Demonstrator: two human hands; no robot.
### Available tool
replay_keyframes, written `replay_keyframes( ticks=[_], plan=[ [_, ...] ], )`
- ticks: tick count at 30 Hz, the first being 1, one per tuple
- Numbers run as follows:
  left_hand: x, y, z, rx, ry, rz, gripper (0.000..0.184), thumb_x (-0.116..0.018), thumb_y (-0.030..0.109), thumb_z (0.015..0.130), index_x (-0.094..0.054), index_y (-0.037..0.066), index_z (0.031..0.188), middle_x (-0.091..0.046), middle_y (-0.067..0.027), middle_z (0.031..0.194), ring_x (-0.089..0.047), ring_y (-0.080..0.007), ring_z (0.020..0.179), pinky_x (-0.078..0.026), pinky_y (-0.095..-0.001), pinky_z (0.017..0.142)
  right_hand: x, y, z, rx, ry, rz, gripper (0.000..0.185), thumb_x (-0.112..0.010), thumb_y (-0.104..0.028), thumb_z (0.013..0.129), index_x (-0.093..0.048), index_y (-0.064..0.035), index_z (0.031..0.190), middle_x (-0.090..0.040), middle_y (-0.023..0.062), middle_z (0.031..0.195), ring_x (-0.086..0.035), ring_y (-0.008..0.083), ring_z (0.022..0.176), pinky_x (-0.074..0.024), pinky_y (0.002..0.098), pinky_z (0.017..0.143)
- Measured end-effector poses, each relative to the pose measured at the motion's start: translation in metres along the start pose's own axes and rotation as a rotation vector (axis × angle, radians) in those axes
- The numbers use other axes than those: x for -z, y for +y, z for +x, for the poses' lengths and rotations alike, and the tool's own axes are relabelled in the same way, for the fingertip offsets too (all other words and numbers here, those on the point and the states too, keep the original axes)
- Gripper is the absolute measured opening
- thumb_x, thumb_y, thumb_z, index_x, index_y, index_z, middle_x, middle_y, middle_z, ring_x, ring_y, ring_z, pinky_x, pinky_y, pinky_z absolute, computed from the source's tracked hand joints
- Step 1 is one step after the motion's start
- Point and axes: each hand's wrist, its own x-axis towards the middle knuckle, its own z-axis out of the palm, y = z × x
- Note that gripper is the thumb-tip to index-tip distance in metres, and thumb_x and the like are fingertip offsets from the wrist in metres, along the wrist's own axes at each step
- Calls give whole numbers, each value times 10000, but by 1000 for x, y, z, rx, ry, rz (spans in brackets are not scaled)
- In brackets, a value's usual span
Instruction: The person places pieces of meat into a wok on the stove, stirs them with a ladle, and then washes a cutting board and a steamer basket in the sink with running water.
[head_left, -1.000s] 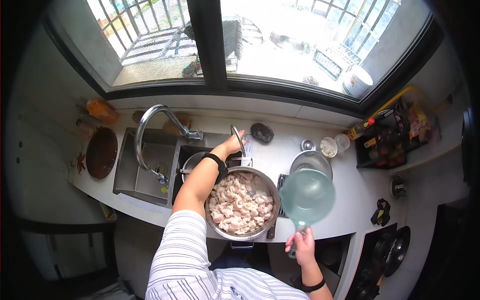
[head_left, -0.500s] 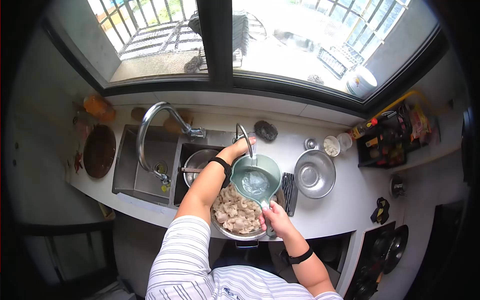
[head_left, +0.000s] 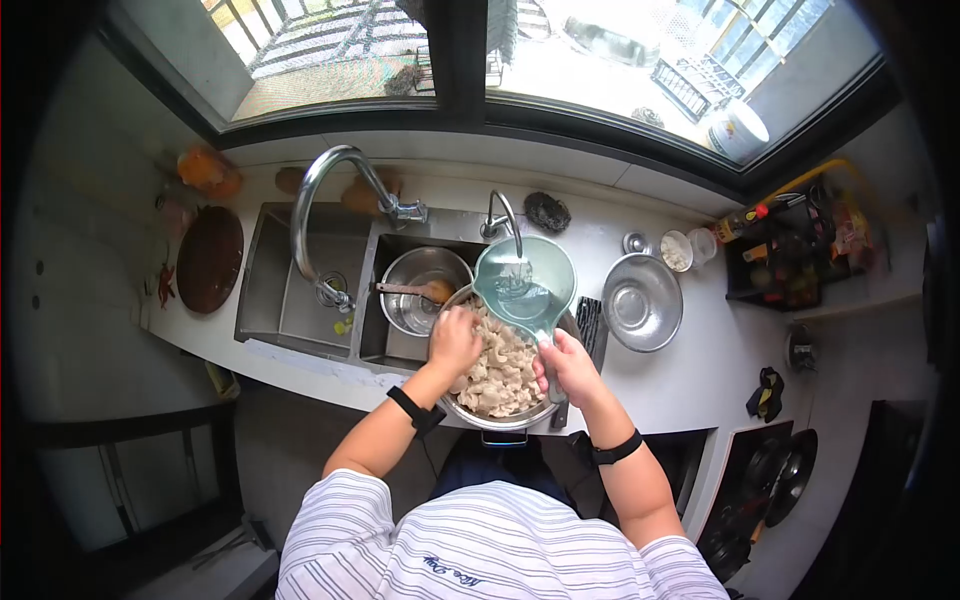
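Note:
My right hand grips the handle of a pale green water dipper, its fingers wrapped round it. Clear water lies in the dipper, under the thin curved spout of a small tap. Below and partly behind the dipper, a wide metal pot is heaped with pale meat pieces. My left hand is at the pot's left rim, beside the meat. Its fingers are bent and partly hidden, so I cannot tell whether they hold anything.
A metal bowl with a wooden-handled utensil stands in the right sink basin. The large tap arches over the left basin. A metal strainer bowl and a dark scrubber are on the counter. A striped dark board is beside the pot.
My left hand has come away from the small tap, back toward me, to the pot's left rim. My right hand still holds the dipper under the spout. The camera view has shifted.

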Motion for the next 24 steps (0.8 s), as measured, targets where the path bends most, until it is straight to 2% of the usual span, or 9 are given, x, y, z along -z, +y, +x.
replay_keyframes(
  ticks=[4, 6, 12, 14, 16, 19, 20, 22, 24],
  plan=[
    [-15, 30, -5, -85, -150, 202, 484, -680, 164, 649, -548, 132, 1113, -422, -153, 1230, -367, -359, 1183, -331, -478, 961, -4, -5, 3, -13, -9, -9, 119, -446, -181, 925, -427, -77, 980, -508, 49, 646, -486, 130, 458, -430, 247, 429],
    [-22, 33, -3, -202, -329, 361, 750, -797, 318, 525, -501, 171, 1198, -385, -121, 1296, -282, -335, 1249, -264, -513, 985, -5, -2, 3, -23, -17, 23, 106, -446, -180, 927, -426, -82, 961, -510, 46, 643, -490, 131, 456, -431, 247, 428],
    [-50, 30, 3, -227, -317, 395, 563, -704, 215, 620, -551, 208, 1162, -434, -104, 1268, -311, -322, 1241, -256, -497, 1003, -6, 2, -3, -10, -4, 12, 91, -440, -175, 930, -429, -85, 938, -515, 47, 645, -495, 132, 450, -428, 242, 423],
    [-46, 29, 9, -114, -376, 294, 435, -657, 192, 678, -579, 190, 1106, -465, -120, 1236, -366, -327, 1202, -305, -462, 978, -3, 3, -4, -14, -16, 29, 93, -441, -179, 930, -432, -87, 937, -517, 45, 647, -494, 128, 449, -428, 241, 424],
    [-7, 48, 18, 95, -275, 200, 275, -630, 154, 701, -635, 139, 975, -581, -132, 1073, -526, -304, 1028, -418, -416, 867, -4, -3, -8, -11, -10, 10, 93, -449, -176, 926, -437, -84, 936, -512, 43, 648, -490, 122, 464, -430, 237, 433],
    [11, -5, 34, 215, 38, -242, 123, -593, 132, 735, -661, 49, 796, -647, -122, 714, -613, -243, 632, -485, -330, 616, 2, 3, -3, 8, -13, 54, 94, -456, -148, 917, -440, -70, 967, -496, 47, 668, -475, 114, 486, -423, 237, 422],
    [25, -14, 46, 281, 20, -243, 128, -579, 109, 753, -662, 39, 821, -650, -99, 722, -612, -191, 648, -475, -297, 614, 4, 3, -3, 0, 11, 56, 102, -459, -141, 913, -442, -65, 978, -491, 47, 675, -470, 112, 491, -419, 238, 417],
    [21, -67, 85, 428, -139, -764, 162, -568, 57, 767, -652, 8, 895, -625, -42, 714, -568, -103, 651, -452, -224, 556, 6, 6, 1, 18, 23, 25, 110, -459, -154, 908, -439, -68, 974, -487, 38, 667, -471, 108, 482, -421, 244, 413],
    [17, -97, 134, 454, -329, -934, 268, -552, 114, 812, -587, -6, 1049, -634, -62, 848, -591, -130, 709, -451, -219, 602, 7, 5, -3, 19, 20, 19, 107, -455, -178, 912, -428, -75, 909, -480, 19, 622, -484, 108, 453, -424, 252, 395]
  ],
)
